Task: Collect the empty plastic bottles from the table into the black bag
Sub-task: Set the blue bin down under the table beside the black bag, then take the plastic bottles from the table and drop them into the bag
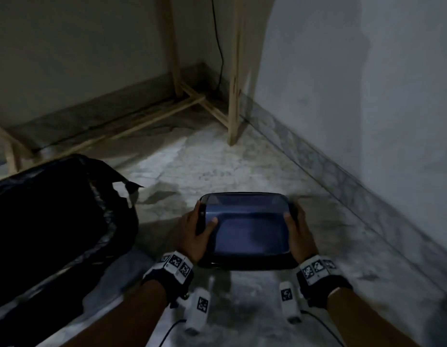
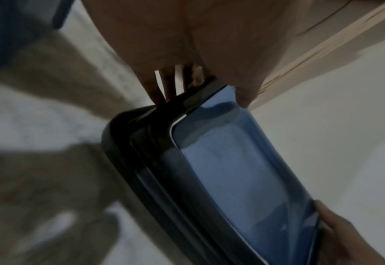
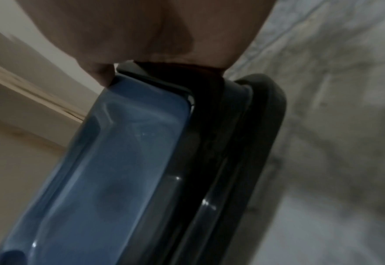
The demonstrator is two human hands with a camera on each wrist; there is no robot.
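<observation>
I hold an empty blue tub with a black rim above the marble floor, one hand on each short side. My left hand grips the left rim, thumb inside the tub, fingers under the edge. My right hand grips the right rim the same way. The left wrist view shows the tub hanging from my fingers, and the right wrist view shows its blue inside and black rim. The black bag lies open on the floor to my left. No bottles are in view.
A wooden table frame stands in the room's corner ahead, with a black cable running down the wall behind it. A white wall with a marble skirting runs along the right. Marble floor lies between the tub and the frame.
</observation>
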